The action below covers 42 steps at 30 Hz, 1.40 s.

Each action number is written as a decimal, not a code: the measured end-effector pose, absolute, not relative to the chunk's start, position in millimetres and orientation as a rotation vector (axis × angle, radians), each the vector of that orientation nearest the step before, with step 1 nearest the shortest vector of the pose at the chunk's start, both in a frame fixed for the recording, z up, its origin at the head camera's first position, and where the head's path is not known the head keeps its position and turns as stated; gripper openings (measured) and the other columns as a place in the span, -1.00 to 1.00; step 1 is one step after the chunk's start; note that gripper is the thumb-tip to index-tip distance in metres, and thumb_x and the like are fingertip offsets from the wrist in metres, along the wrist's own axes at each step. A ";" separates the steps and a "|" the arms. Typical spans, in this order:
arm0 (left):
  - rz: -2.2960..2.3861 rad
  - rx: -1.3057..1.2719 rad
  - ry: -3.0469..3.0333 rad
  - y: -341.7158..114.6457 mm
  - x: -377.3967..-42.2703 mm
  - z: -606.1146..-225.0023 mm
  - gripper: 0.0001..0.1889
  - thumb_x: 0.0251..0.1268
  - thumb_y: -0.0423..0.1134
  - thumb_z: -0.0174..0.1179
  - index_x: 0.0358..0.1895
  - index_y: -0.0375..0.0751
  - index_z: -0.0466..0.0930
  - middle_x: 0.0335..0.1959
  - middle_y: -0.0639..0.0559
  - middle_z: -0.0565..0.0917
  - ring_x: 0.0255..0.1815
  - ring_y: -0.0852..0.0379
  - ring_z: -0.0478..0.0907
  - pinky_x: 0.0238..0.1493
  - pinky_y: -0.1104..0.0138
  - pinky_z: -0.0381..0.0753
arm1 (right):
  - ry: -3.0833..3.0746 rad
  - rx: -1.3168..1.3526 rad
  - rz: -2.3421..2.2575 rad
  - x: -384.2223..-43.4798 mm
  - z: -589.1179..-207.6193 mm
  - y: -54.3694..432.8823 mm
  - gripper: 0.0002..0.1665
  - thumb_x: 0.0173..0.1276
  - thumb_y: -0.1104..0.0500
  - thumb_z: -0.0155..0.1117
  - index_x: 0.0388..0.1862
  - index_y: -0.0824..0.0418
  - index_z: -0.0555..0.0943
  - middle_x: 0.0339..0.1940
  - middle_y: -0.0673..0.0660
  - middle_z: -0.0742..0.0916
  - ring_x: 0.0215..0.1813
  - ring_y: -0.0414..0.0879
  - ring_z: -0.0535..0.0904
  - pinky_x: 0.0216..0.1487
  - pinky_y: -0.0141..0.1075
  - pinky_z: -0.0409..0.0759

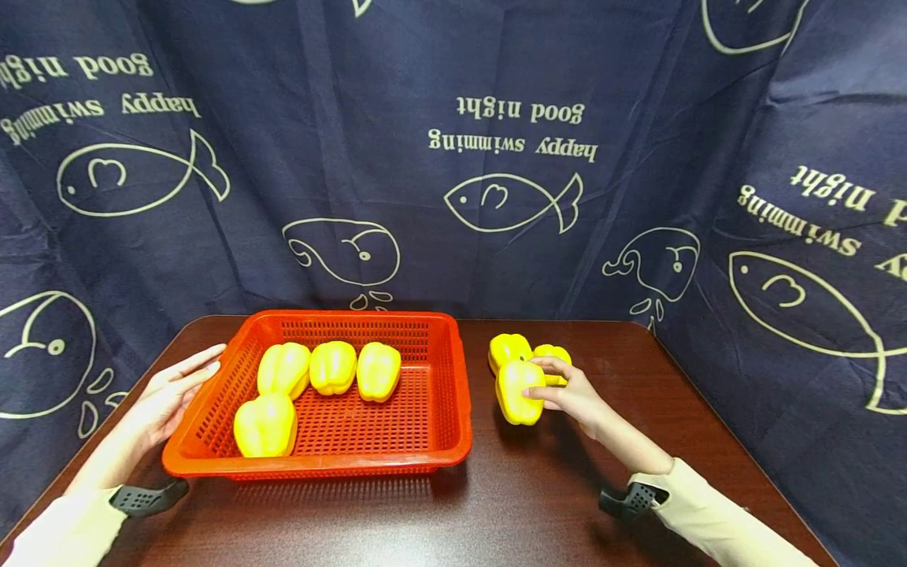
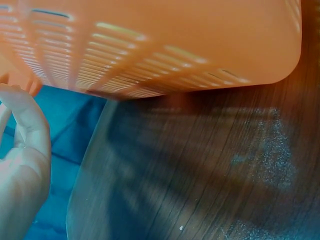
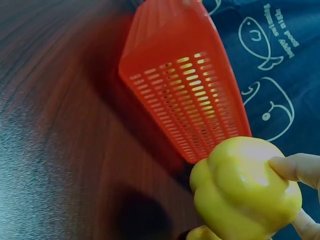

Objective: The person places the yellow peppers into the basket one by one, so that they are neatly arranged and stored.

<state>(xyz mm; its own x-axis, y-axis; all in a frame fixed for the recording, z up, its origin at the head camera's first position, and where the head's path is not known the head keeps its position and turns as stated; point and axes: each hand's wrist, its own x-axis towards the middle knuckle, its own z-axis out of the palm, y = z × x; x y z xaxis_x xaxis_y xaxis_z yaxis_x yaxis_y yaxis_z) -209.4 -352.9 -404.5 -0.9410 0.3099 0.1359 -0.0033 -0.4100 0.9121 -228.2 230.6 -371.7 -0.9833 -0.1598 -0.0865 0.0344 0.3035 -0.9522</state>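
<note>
My right hand [image 1: 569, 391] grips a yellow bell pepper [image 1: 520, 394] between thumb and fingers, to the right of the basket. In the right wrist view this pepper [image 3: 245, 190] hangs over the table, its shadow below. Just behind it two more yellow bell peppers [image 1: 509, 349] sit on the table, partly hidden by the held one and my fingers. The red plastic basket [image 1: 453, 394] has several yellow bell peppers [image 1: 331, 368] in its left and back part. My left hand [image 1: 164, 400] is at the basket's left rim, fingers extended along it.
The dark brown wooden table [image 1: 538, 504] carries everything. A navy cloth [image 1: 397, 118] with white fish and whale drawings rises behind it and on both sides. Black bands [image 1: 633, 501] circle both wrists over light sleeves.
</note>
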 end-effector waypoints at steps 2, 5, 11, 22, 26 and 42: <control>2.452 0.420 1.582 -353.0 -209.3 -404.5 -0.50 0.54 -0.46 -0.28 0.16 0.12 0.59 -0.03 0.13 0.72 -0.07 0.20 0.69 -0.13 0.35 0.70 | 2.409 -0.115 -1.759 -228.1 -367.8 230.3 -0.29 0.17 0.20 0.37 0.30 0.29 0.37 0.27 0.33 0.45 0.03 -0.05 0.54 0.02 -0.17 0.66; 2.454 0.417 1.584 -353.0 -209.6 -404.4 -0.51 0.54 -0.45 -0.28 0.16 0.12 0.59 -0.03 0.13 0.72 -0.07 0.20 0.69 -0.12 0.35 0.69 | 2.412 -0.123 -1.778 -228.1 -361.5 229.6 -0.30 0.19 0.20 0.35 0.31 0.26 0.37 0.27 0.34 0.42 0.03 -0.04 0.55 0.05 -0.15 0.65; 2.451 0.426 1.622 -352.1 -209.6 -403.8 -0.51 0.53 -0.46 -0.25 0.15 0.13 0.60 -0.03 0.17 0.72 -0.07 0.24 0.69 -0.12 0.39 0.69 | 2.404 -0.199 -1.831 -227.7 -349.8 225.4 -0.33 0.20 0.25 0.33 0.30 0.28 0.37 0.21 0.34 0.42 -0.12 -0.15 0.62 -0.03 -0.22 0.67; 2.451 0.427 1.636 -352.1 -208.6 -402.7 -0.52 0.52 -0.47 -0.24 0.16 0.11 0.58 0.00 0.18 0.71 -0.05 0.24 0.68 -0.11 0.38 0.69 | 2.454 -0.177 -1.894 -226.4 -329.2 212.3 -0.34 0.16 0.26 0.36 0.27 0.24 0.40 0.19 0.26 0.44 -0.09 -0.12 0.60 -0.23 -0.36 0.66; 2.450 0.444 1.643 -351.0 -209.5 -403.3 -0.51 0.52 -0.48 -0.25 0.18 0.10 0.57 0.01 0.18 0.70 -0.04 0.25 0.67 -0.10 0.39 0.68 | 2.491 -0.170 -1.914 -225.1 -321.2 206.9 -0.35 0.15 0.26 0.37 0.25 0.22 0.42 0.12 0.20 0.52 -0.07 -0.13 0.60 -0.22 -0.36 0.64; 2.456 0.434 1.648 -349.1 -208.2 -402.1 -0.53 0.53 -0.46 -0.25 0.16 0.11 0.57 -0.01 0.17 0.71 -0.05 0.26 0.67 -0.11 0.39 0.68 | 2.430 -0.256 -1.984 -229.7 -309.3 173.9 -0.38 0.09 0.31 0.40 0.17 0.19 0.48 -0.01 0.02 0.58 -0.13 -0.18 0.64 -0.20 -0.29 0.69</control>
<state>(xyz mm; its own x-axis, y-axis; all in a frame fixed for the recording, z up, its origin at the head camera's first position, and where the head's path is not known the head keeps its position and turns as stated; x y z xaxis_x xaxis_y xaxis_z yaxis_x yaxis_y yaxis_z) -208.2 -349.1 -402.1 -0.9464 0.2840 0.1537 0.0346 -0.3841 0.9227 -229.7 173.9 -309.3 -0.9867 -0.1217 0.1073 -0.1295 0.1919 -0.9728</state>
